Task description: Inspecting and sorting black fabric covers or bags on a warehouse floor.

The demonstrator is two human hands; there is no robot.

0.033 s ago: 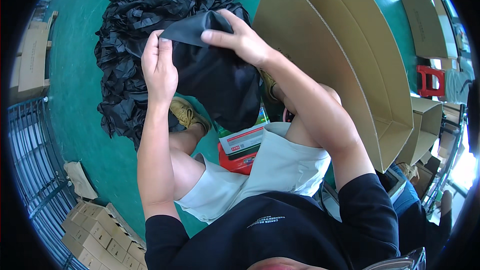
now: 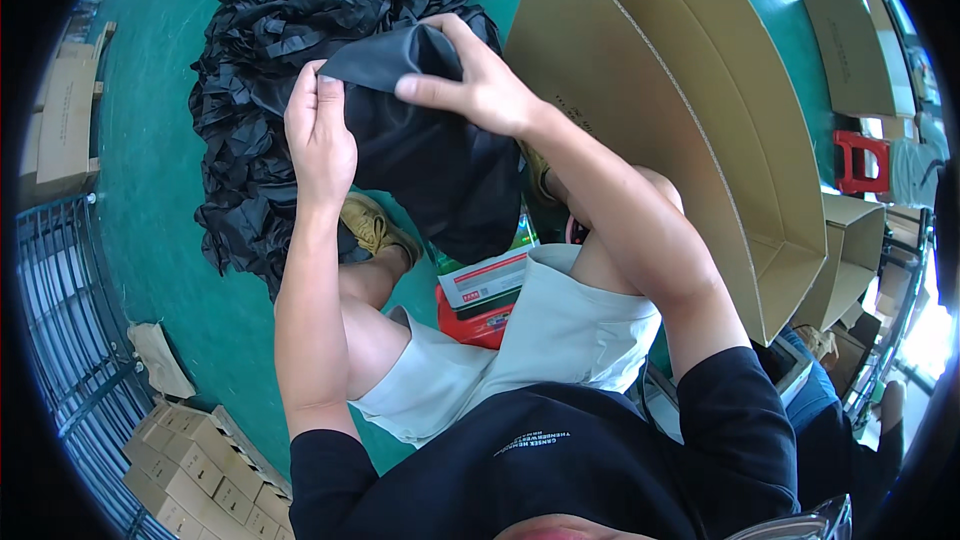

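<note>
A green floor (image 2: 160, 220) spreads under everything. On the right a big open carton (image 2: 590, 60) leans close, its near wall rising just beside the right forearm; an elbow swung wide could likely knock it. A person (image 2: 560, 460) sits bent forward with knees apart, before a wide, crumpled heap of black fabric (image 2: 250, 50). Matching black against black, it would be easy to drag up a second layer by accident, because the edges barely show apart.

The black fabric piece (image 2: 440, 180) is held up in front of the heap, its lower end hanging between the legs. It hangs in front of a white-and-red box (image 2: 487, 278), beside a tan shoe (image 2: 372, 230); I judge it could snag there or be trodden on if lowered carelessly.

The left hand (image 2: 322, 140) pinches the upper left edge between thumb and fingers. The right hand (image 2: 485, 90) is at the upper right edge, thumb spread away from the fingers; the fingertips are hidden, so I cannot tell whether it grips. If that side is loose, the smooth-looking cloth could slip, leaving one pinch to carry it.
</note>
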